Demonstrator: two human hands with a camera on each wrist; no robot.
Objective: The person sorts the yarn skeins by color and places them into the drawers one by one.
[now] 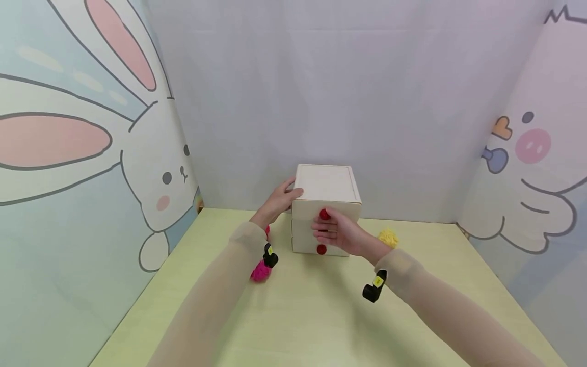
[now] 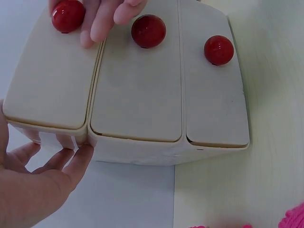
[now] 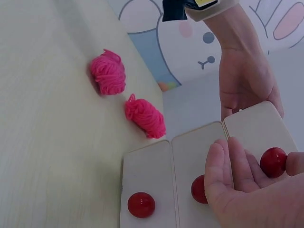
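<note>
A small white three-drawer box (image 1: 326, 182) stands on the table, each drawer front bearing a round red knob. At its upper left edge, my left hand (image 1: 278, 201) grips the box, thumb over the top and fingertips (image 2: 84, 154) against the side. My right hand (image 1: 341, 232) is in front of the box and pinches the top knob (image 3: 273, 162) between thumb and index finger. Its other fingers extend across the drawer fronts and partly cover the middle knob (image 3: 198, 189) in the right wrist view. The bottom knob (image 1: 321, 249) shows below that hand.
Two pink yarn bundles (image 3: 108, 73) lie on the pale table (image 1: 293, 316) left of the box, one partly behind my left arm in the head view. A yellow yarn bundle (image 1: 388, 238) lies to the right, beyond my right wrist. Curtain walls (image 1: 321, 92) enclose the table.
</note>
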